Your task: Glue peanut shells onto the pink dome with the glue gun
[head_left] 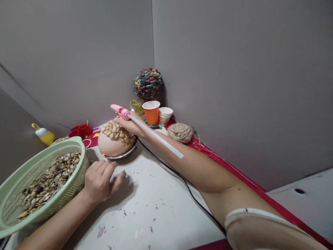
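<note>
My right hand (132, 125) is closed around a pink hot glue gun (120, 111), from whose back a long clear glue stick (156, 136) juts over my forearm. The gun's nozzle points at a peach-coloured ball (111, 145) partly covered with pistachio shells, resting in a metal dish (122, 155). My left hand (100, 180) rests on the white table (156, 208), fingers loosely curled, next to a green basket (33, 180) full of shells. I cannot tell whether it pinches anything.
A black cord (187, 185) runs from the gun under my right arm. At the back corner stand an orange paper cup (151, 111), a white cup (165, 115), a twine ball (180, 132), a multicoloured shell ball (148, 82), red cups (80, 130) and a yellow bottle (45, 135).
</note>
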{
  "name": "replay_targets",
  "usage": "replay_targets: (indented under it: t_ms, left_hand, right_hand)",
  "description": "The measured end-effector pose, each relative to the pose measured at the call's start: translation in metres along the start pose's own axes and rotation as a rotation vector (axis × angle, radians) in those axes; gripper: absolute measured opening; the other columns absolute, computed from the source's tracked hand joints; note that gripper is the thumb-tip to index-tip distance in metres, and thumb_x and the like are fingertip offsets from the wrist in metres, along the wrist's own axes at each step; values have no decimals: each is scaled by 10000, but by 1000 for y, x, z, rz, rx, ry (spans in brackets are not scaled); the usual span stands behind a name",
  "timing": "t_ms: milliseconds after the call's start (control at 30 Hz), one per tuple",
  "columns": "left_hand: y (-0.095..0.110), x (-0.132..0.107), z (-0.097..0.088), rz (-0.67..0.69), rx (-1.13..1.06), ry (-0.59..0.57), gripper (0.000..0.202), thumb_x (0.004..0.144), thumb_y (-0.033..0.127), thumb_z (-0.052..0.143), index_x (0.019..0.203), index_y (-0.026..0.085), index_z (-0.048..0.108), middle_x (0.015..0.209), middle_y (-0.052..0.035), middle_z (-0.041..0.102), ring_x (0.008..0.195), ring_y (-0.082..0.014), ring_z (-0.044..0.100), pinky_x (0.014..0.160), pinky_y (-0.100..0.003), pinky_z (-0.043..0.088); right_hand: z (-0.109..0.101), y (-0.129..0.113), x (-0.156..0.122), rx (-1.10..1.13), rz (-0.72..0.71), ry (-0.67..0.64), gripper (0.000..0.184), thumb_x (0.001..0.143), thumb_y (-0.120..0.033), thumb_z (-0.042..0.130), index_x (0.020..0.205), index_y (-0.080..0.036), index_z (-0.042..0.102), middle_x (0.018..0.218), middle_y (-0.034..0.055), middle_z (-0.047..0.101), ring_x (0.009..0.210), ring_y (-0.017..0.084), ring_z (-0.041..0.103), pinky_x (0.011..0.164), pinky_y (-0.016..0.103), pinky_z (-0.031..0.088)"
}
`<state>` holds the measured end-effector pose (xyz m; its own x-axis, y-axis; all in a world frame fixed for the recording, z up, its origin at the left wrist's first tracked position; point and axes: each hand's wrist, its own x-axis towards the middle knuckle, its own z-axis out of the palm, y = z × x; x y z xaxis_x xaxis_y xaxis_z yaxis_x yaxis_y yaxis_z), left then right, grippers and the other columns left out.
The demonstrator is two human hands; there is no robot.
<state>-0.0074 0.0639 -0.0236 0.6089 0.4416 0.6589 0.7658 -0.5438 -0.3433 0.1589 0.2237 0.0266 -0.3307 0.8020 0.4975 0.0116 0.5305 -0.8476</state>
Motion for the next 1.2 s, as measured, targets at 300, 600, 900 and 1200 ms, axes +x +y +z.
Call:
replay_targets:
  t_ms: [300, 600, 900, 1200]
  left_hand:
    - [-21, 42, 20, -775, -566, 367, 669, 863, 264, 680, 1469, 282, 398, 1524, -108, 456, 1444, -281, 411, 1197, -480, 349]
    - [-39, 44, 47, -908, -661, 351, 784, 760, 183, 716, 1469, 295, 399, 1603, -104, 369, 1523, -304, 291, 1262, -516, 200]
    - [-42, 43, 50, -907, -718, 305, 762, 778, 189, 690, 1466, 277, 373, 1572, -134, 400, 1495, -307, 347, 1238, -529, 267]
    - [-42, 45, 53, -914, -729, 311, 792, 762, 212, 739, 1462, 250, 372, 1469, -154, 482, 1420, -288, 447, 1224, -498, 311]
  right_hand:
    - [2, 4, -2, -85, -32, 5, 233, 860, -384, 570, 727, -193, 584, 741, -9, 538, 751, 162, 510, 757, 301, 474]
    - [4, 2, 0, -121, -26, 2, 244, 867, -338, 576, 669, -230, 483, 688, -5, 522, 746, 189, 563, 780, 332, 517]
    - [-1, -6, -2, -119, 4, -24, 266, 883, -346, 593, 651, -252, 502, 698, 8, 554, 772, 215, 566, 763, 338, 503]
    - [0, -8, -4, -103, -45, -18, 292, 878, -317, 588, 650, -235, 426, 651, -33, 461, 678, 154, 465, 668, 297, 430]
